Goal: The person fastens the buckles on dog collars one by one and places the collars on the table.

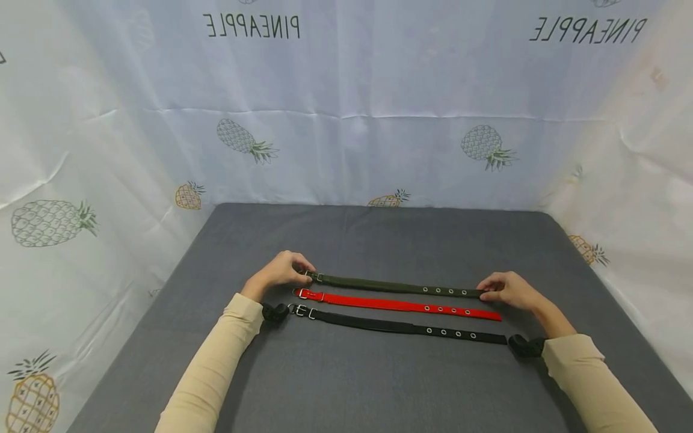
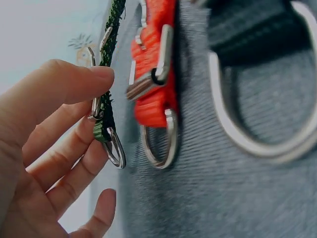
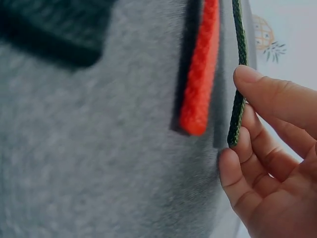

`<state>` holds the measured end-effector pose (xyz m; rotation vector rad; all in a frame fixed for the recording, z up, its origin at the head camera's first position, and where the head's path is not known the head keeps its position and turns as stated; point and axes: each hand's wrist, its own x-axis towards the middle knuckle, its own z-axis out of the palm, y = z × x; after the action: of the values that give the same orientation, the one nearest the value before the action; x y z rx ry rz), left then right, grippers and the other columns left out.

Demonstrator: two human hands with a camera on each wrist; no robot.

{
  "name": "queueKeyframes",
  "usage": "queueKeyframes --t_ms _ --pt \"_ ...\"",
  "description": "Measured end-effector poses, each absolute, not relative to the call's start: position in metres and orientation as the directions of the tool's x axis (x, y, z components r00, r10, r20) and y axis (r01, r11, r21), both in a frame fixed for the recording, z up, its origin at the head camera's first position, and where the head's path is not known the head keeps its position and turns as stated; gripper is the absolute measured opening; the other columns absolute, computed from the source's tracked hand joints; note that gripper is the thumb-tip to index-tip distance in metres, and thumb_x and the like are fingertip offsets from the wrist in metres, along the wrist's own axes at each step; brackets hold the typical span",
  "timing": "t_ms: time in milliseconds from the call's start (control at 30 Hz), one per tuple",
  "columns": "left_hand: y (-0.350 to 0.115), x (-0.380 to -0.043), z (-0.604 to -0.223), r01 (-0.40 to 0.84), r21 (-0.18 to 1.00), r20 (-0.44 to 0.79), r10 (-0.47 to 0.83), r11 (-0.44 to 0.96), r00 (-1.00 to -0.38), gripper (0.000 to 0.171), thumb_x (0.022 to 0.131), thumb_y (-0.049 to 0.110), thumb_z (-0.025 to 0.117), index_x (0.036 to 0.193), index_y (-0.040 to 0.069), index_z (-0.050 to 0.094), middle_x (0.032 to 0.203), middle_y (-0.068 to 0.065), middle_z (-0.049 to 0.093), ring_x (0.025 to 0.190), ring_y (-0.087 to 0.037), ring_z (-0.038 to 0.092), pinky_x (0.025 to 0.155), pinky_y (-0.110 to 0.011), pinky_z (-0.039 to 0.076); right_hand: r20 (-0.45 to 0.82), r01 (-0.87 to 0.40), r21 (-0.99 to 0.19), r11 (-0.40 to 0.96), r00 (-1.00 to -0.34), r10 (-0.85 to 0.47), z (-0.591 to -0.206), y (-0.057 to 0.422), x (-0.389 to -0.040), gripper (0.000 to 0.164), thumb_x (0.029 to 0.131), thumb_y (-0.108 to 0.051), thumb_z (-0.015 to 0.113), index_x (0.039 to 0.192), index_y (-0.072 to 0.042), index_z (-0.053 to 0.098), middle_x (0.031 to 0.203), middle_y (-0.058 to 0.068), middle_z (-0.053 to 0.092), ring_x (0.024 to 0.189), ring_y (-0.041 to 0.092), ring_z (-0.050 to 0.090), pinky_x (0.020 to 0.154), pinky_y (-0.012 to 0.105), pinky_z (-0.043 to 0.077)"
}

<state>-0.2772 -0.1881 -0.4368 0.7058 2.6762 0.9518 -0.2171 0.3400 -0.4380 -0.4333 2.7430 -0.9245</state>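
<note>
A dark green collar [image 1: 373, 284] with a metal buckle and a row of eyelets stretches between both hands. My left hand [image 1: 283, 269] pinches its buckle end between thumb and fingers; the D-ring [image 2: 116, 148] hangs just below the grip. At the plain tip, my right hand [image 1: 509, 290] pinches the strap with thumb and fingertips. Just nearer to me lies a red collar [image 1: 373, 302], roughly parallel, its buckle to the left. Nearest of the three is a black collar [image 1: 373, 324], laid the same way, its large D-ring [image 2: 223, 119] close to the left wrist camera.
All this is on a grey cloth-covered table [image 1: 346, 385]. White curtains [image 1: 346, 72] printed with pineapples enclose its back and sides. Black wrist cameras sit near both ends of the black collar, the left one [image 1: 275, 313] beside its buckle.
</note>
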Motion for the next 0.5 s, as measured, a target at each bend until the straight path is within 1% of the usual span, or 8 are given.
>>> queueKeyframes --t_ms 133,267,367,500 --pt "-0.192 -0.276 -0.433 0.385 0.636 -0.015 0.509 0.669 -0.861 0.018 0.083 0.013 0.074 0.100 0.007 0.075 0.105 -0.012 0.072 0.091 -0.019 0.061 0.080 -0.035 0.051 -0.115 -0.193 -0.620 0.760 -0.937 -0.331 -0.433 0.338 -0.217 0.025 0.085 -0.014 0.072 0.103 0.004 0.069 0.101 0.019 0.069 0.076 -0.006 0.057 0.066 0.021 0.050" --pt "-0.195 -0.273 -0.428 0.346 0.671 -0.030 0.490 0.656 -0.871 0.020 0.085 0.011 0.072 0.104 0.005 0.073 0.106 -0.016 0.072 0.090 -0.021 0.062 0.077 -0.032 0.051 -0.132 -0.163 -0.623 0.765 -0.942 -0.308 -0.427 0.335 -0.218 0.028 0.087 -0.019 0.070 0.107 0.001 0.069 0.108 0.020 0.069 0.080 -0.005 0.060 0.071 0.024 0.053" --pt "-0.198 -0.272 -0.424 0.323 0.688 -0.035 0.475 0.650 -0.879 0.022 0.087 0.011 0.070 0.107 0.003 0.072 0.108 -0.017 0.072 0.093 -0.024 0.064 0.075 -0.030 0.051 -0.137 -0.149 -0.637 0.756 -0.943 -0.302 -0.423 0.334 -0.219 0.031 0.090 -0.021 0.068 0.111 0.001 0.067 0.111 0.021 0.069 0.082 -0.007 0.059 0.073 0.024 0.053" --pt "-0.200 -0.270 -0.421 0.326 0.686 -0.017 0.462 0.650 -0.887 0.023 0.088 0.015 0.069 0.109 0.004 0.072 0.110 -0.018 0.071 0.099 -0.028 0.064 0.080 -0.036 0.052 -0.119 -0.161 -0.648 0.744 -0.944 -0.308 -0.419 0.334 -0.219 0.033 0.092 -0.022 0.065 0.115 0.002 0.066 0.114 0.022 0.068 0.084 -0.008 0.058 0.076 0.026 0.053"
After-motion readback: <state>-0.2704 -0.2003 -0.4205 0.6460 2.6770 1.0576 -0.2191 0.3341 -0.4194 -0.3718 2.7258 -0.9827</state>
